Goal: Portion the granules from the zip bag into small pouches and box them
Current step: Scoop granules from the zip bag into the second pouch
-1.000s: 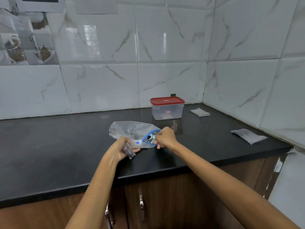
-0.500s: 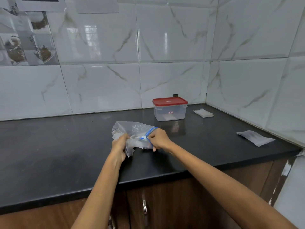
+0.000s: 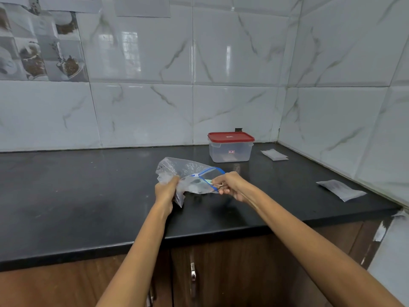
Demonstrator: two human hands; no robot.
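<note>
Countertop [image 3: 66, 196] black, glossy; marble-tile walls [image 3: 143, 111]; wooden cabinets [image 3: 243, 262] below.

A glossy black stone table [image 3: 66, 196] spans the view, with brown wooden cabinet doors [image 3: 243, 269] below it carrying small metal handles [image 3: 193, 271]. White marble-veined wall tiles [image 3: 143, 111] rise behind, and printed photo sheets [image 3: 39, 45] hang at ten o'clock.

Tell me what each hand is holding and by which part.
Both hold the zip bag: left hand grips its bunched body, right hand pinches the blue-edged mouth end.
</note>
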